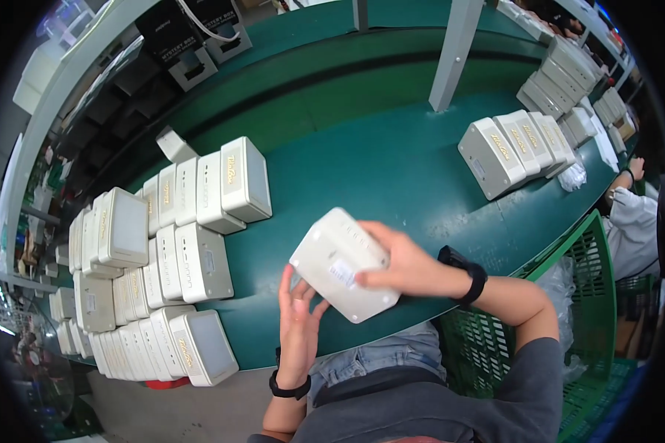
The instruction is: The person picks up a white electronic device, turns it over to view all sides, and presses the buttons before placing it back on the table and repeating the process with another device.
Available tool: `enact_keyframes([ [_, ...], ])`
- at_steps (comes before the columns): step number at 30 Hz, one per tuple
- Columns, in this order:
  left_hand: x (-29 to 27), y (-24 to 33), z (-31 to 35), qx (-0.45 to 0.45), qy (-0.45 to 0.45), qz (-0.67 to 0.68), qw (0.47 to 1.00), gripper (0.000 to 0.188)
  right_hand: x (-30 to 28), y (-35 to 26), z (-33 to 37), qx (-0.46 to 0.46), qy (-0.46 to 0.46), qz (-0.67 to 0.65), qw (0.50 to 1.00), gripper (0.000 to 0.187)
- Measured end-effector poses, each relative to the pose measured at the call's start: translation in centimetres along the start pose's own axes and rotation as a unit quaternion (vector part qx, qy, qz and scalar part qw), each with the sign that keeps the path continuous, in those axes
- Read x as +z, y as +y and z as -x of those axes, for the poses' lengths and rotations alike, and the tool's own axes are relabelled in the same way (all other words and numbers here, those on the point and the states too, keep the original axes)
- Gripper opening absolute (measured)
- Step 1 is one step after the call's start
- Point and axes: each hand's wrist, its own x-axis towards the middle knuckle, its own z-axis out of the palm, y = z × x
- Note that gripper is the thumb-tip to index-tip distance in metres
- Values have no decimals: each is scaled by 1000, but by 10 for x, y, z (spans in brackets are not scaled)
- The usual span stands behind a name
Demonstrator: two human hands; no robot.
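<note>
A white box-shaped electronic device [325,258] is held above the green bench, its flat underside with a small label and corner feet facing up. My right hand [403,258] grips it from the right, with the thumb over the underside and the other fingers along the far edge. At its lower left side is my left hand [301,317], open, fingers spread and fingertips at or just touching the edge. Exact contact there is hard to tell. Rows of similar white devices [199,262] stand packed together on the left. Another row of them [513,151] stands at the right.
A grey metal post [454,55] rises from the green bench [347,173]. A green plastic crate [602,310] with clear plastic bags is beside me on the right. Black cartons [192,37] stand at the far left. Another person's hand [634,170] shows at the right edge.
</note>
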Motion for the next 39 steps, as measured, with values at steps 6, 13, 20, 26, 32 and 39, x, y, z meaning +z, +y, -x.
enact_keyframes([
  [6,-25,-26,-3,-94,-68,-16,993,38,-57,21,-39,97,68,-287,951,67],
  [13,-26,-31,3,-94,-101,-185,973,28,-125,40,-19,53,251,192,947,73],
  [20,-26,-38,-1,-84,-161,-298,937,28,-160,49,16,31,386,402,830,66],
  [26,-15,-32,-1,-85,-140,-391,906,27,-82,28,11,-188,229,458,838,46],
  [32,-6,-26,-10,-83,-187,-427,881,29,-10,41,22,-360,-72,390,845,25],
  [39,26,-1,-34,89,-245,-479,838,40,6,37,29,-362,-20,337,869,26],
])
